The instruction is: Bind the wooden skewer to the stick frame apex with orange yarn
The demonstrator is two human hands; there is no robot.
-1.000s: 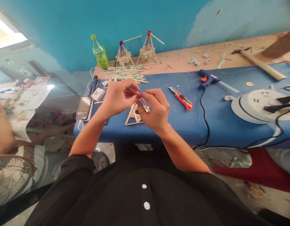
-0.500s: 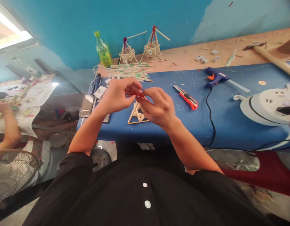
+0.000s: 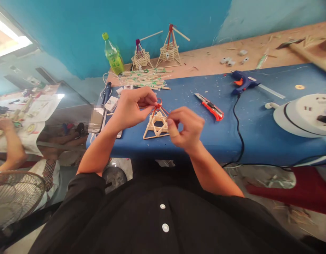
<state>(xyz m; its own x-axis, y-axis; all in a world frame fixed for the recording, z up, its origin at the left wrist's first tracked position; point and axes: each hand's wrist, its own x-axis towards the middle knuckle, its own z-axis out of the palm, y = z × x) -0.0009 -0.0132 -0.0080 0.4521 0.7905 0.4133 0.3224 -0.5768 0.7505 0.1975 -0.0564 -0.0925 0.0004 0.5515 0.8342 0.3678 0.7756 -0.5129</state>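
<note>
A small pyramid frame of wooden sticks (image 3: 158, 134), with a star-shaped stack of sticks inside it, stands on the blue table top. Red string (image 3: 159, 105) is wound about its peak. At that peak my left hand (image 3: 135, 107) is closed, thumb and forefinger pinching the string. A red strand runs from the top toward my right hand (image 3: 185, 128), which is curled with thumb against forefinger at the frame's right side. Its fingers cover the strand's end and part of the frame's right edge.
Behind are two similar stick frames (image 3: 169, 53), a green-capped bottle (image 3: 113, 56) and a pile of wrapped sticks (image 3: 149, 78). To the right lie a red utility knife (image 3: 212, 107), a blue glue gun (image 3: 243, 82) with its cable, and a white power socket unit (image 3: 303, 116). Another person's arm (image 3: 13, 141) is at left.
My right hand has moved away from the peak, down and to the right, uncovering more of the stick frame. My left hand stays at the top.
</note>
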